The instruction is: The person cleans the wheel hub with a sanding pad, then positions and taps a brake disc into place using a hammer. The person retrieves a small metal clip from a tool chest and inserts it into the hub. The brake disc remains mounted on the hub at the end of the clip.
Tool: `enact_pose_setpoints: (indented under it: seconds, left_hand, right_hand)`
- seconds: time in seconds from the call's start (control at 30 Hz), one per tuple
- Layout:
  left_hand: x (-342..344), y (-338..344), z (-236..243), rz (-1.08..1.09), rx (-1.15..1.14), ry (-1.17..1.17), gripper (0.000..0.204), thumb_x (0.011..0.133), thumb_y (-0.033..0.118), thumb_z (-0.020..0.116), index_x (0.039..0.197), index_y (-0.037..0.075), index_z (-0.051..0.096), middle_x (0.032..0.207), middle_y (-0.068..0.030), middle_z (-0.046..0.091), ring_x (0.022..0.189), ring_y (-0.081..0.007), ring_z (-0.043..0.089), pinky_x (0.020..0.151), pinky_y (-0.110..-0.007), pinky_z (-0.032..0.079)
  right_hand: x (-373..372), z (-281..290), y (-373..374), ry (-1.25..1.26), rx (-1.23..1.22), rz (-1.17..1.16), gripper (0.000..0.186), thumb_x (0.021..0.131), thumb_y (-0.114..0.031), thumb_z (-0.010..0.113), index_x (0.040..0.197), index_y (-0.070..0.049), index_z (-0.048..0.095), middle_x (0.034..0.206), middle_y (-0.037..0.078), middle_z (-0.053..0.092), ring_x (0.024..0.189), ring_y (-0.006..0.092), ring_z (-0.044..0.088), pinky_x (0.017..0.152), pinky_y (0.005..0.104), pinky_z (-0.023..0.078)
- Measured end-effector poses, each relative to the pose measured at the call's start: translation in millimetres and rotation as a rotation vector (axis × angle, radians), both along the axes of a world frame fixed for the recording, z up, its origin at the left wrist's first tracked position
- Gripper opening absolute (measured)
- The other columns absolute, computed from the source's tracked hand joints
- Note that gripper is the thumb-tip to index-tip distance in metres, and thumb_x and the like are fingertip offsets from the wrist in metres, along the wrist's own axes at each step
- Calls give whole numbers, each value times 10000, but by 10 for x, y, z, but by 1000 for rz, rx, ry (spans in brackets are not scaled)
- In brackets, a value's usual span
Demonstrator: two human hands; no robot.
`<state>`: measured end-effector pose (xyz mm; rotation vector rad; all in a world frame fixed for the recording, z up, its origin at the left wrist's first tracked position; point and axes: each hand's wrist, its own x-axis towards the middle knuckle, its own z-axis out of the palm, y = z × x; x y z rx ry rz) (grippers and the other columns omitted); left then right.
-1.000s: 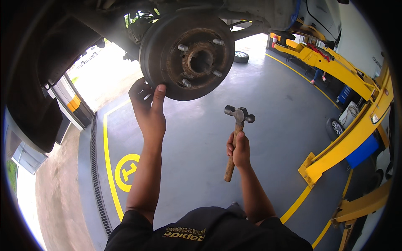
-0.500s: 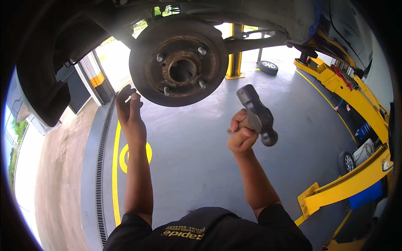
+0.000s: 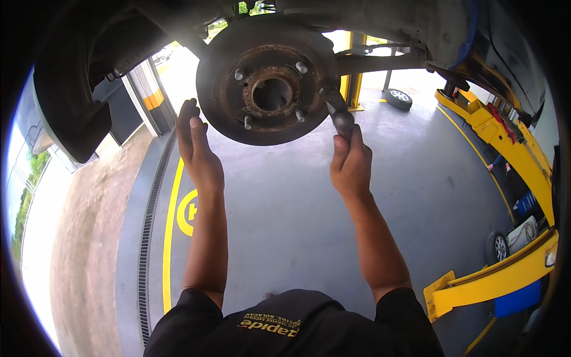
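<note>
Ahead of me hangs a dark, rusty brake disc [image 3: 223, 113], with a round hub opening in its centre and several wheel studs [image 3: 301, 67] around it. My right hand [image 3: 352, 163] is closed round the handle of a ball-peen hammer [image 3: 340, 116]. The hammer's head is up by the disc's right edge; whether it touches cannot be made out. At the lower left rim, my left hand [image 3: 200, 149] is raised with fingers stretched out and thumb apart, holding nothing. Its fingertips are close beside the rim.
A raised car's underside and suspension arm [image 3: 380, 61] are overhead. Yellow lift arms [image 3: 499, 262] stand at the right, with a wheel [image 3: 496, 247] near them. Another wheel [image 3: 398, 99] lies farther back by a yellow post [image 3: 355, 71]. A floor drain [image 3: 153, 220] runs along the left.
My right hand has swung the hammer up and forward to the disc's right edge. My left hand has risen slightly, staying open by the rim. The view has shifted a little.
</note>
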<state>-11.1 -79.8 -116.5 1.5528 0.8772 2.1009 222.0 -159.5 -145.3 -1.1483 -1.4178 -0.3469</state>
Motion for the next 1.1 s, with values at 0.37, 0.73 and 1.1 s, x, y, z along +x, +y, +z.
enact_pose_setpoints:
  seconds: [0.37,0.73,1.1]
  left_hand:
    - [312,71,849,210,215,132,573,1112,385,345,1555,23,326,1543,-230,391,1432,-368,394,1192,-445,296]
    - [-463,184,174,87,159,78,528,1088,415,291,1382,49,533,1377,-172,597,1303,-331,546,1090,-463,412]
    - [-1438,489,-1278,-121,-400,166,473,1088,405,377,1252,37,625,1157,-125,700,1088,-254,655,951,-385,473]
  right_hand:
    - [83,-272,-357,401,-125,166,633,1045,-651,344,897,-56,502,642,-18,397,555,71,373,508,242,314]
    - [-631,-503,-459,393,-6,489,589,1055,-612,384,899,-55,495,675,10,445,554,76,416,487,240,335]
    - [-1498,-260,-135,247,338,388,510,1102,-485,357,903,-30,472,661,13,456,541,94,390,489,253,330]
